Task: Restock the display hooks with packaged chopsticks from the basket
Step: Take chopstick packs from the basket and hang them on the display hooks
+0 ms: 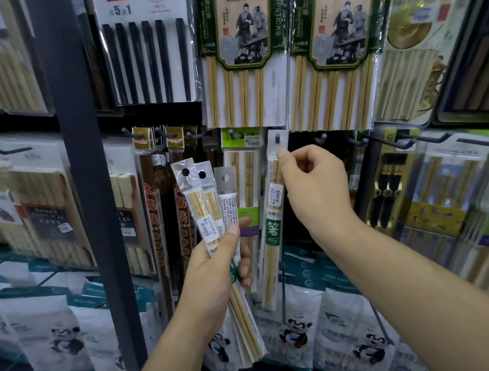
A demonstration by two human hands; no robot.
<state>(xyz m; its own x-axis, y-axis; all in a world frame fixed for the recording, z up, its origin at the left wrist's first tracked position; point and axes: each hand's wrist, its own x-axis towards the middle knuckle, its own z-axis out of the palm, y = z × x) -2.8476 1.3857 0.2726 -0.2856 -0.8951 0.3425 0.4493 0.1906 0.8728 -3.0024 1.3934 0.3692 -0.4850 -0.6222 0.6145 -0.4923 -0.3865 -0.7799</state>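
Note:
My left hand (214,263) grips a fanned bunch of three narrow clear packs of pale bamboo chopsticks (209,199), their punched header holes pointing up. A fourth such pack (272,221) hangs with its header hole on a grey display hook (277,138). My right hand (313,185) pinches that pack's upper part just below the hook, fingers curled. The basket is out of view.
An empty hook (323,136) sticks out right of the hung pack. Large chopstick packs (241,53) hang above, dark packs (154,210) to the left. A dark shelf upright (87,168) stands at left. Bags with panda prints (296,333) fill the shelf below.

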